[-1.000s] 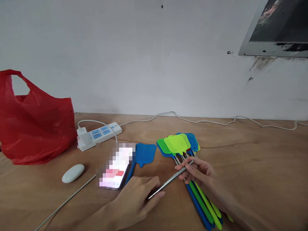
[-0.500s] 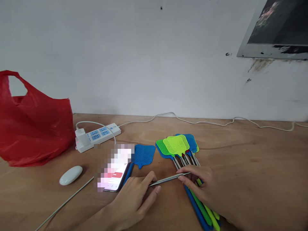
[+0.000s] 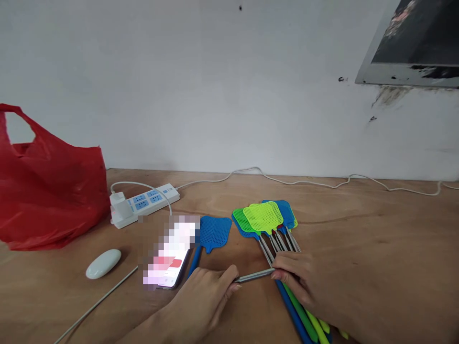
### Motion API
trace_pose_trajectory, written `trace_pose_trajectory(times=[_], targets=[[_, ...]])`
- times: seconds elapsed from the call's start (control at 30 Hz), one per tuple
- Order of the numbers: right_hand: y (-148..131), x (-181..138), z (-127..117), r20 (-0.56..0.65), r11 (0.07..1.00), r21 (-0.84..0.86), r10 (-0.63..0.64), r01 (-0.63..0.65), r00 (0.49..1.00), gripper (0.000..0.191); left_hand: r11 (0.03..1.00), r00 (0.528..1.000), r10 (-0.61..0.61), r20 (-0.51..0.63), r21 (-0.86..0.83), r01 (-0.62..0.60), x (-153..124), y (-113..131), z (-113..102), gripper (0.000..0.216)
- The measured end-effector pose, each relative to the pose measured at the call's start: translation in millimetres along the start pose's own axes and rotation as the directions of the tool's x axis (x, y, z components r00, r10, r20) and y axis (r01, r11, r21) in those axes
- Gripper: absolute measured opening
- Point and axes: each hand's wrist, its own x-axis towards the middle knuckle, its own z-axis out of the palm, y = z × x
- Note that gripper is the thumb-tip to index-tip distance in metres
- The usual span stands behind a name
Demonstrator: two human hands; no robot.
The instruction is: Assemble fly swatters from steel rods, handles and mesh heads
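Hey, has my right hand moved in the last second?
Yes. Judged against the top lime swatter head, your right hand has shifted down the view, leaving a wider gap between that head and your fingers.

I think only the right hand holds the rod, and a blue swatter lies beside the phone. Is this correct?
Not only the right hand: the head view shows the left hand holding the rod too. The swatter lies beside the phone.

Dim, grey light overall — the phone screen (image 3: 174, 258) glares white, partly masked by coarse pixels.
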Motion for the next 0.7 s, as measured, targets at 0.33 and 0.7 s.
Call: trace_pose_trajectory(times=[0.33,0.7], targets=[[4,5,-16,-0.08,0.989,0.129,0.08,-0.069,0.994,0.036,0.922,0.98,-0.133,0.149,-0.343,0.178,2,5,-23,0.047],[10,3,-2,-0.107,0.993,0.103,0.067,-0.056,0.992,0.034,0.97,0.995,-0.1,0.013,-0.22,0.1,5,-4,-13,0.032]])
